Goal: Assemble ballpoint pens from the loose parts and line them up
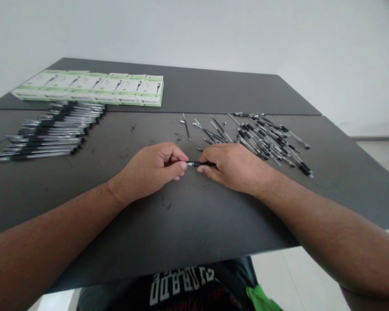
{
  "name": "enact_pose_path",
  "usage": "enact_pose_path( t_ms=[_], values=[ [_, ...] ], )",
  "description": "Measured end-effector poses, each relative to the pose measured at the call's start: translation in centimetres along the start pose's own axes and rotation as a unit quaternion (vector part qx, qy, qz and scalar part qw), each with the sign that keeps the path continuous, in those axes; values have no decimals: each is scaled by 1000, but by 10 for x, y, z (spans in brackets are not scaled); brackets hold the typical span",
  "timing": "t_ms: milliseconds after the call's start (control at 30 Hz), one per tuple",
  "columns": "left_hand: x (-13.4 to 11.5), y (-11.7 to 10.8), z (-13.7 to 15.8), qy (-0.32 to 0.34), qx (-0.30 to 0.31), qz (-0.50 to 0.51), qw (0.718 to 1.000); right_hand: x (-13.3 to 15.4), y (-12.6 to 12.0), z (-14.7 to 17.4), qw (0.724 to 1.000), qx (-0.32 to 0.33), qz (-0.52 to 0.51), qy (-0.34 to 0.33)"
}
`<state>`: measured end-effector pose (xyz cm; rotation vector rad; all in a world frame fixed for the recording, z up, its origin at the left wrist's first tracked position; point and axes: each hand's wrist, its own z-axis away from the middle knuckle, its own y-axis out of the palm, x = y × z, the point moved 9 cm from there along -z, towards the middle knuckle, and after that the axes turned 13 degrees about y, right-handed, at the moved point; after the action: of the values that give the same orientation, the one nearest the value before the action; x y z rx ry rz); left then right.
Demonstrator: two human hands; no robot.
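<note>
Between my two hands, above the dark table, lies a black pen (194,164), held level from left to right. My left hand (160,164) pinches its left end between thumb and fingers. The other end is gripped by my right hand (228,165), whose thumb and fingers close round the black part. A short clear or silvery stretch shows beside my left fingertips. Just beyond my right hand are loose pen refills (215,134) and small metal tips. Both ends of the pen are hidden by my fingers.
Several assembled pens (52,129) lie in a slanted row at the left. A pile of clear pen parts with black grips (269,138) spreads at the right. Green-and-white boxes (90,88) line the back left of the grey table (181,224). Black scraps (166,202) dot the surface.
</note>
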<state>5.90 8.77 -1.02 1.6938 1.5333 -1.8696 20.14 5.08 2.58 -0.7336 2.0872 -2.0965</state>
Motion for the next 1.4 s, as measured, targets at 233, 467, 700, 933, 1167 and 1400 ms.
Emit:
enact_pose_path(
  t_ms=[233,467,700,933,1167,1400],
  values=[
    [-4,2,2,-2,-10,22,1000,6,-5,3,1000,5,15,-21],
    [-2,3,2,7,-4,19,1000,7,-7,5,999,7,4,-41],
    [1,4,4,-2,-5,25,1000,6,-9,5,999,16,-6,-34],
    [-2,4,3,6,0,16,1000,6,-10,5,999,11,-19,-36],
    [1,5,3,4,5,16,1000,4,-9,4,999,15,-17,-33],
    [2,7,3,1,3,48,999,6,-11,5,999,15,-20,-37]
  ],
)
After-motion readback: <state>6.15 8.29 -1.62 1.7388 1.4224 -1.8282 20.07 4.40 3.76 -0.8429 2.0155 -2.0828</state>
